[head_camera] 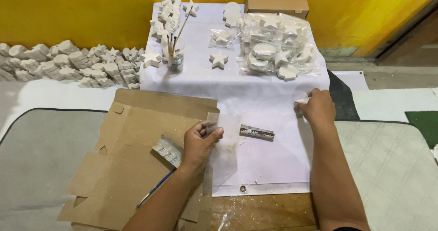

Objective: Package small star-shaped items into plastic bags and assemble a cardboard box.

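My left hand (pixel 199 141) pinches a small clear plastic bag (pixel 223 126) at its upper corner, above the edge of a flattened brown cardboard sheet (pixel 132 140). Out to the right, my right hand (pixel 318 106) is closed around a small white plaster piece (pixel 301 98) on the white sheet (pixel 255 94). Between the hands lies a short flat stick-like tool (pixel 257 132). A thin paintbrush (pixel 155 188) rests on the cardboard under my left forearm.
Bagged white plaster stars and shells (pixel 276 46) are piled at the back right, beside a brown box (pixel 276 2). A jar of sticks (pixel 175 57) and loose stars (pixel 219 59) stand mid-back. Several plaster shapes (pixel 68 64) line the yellow wall at left.
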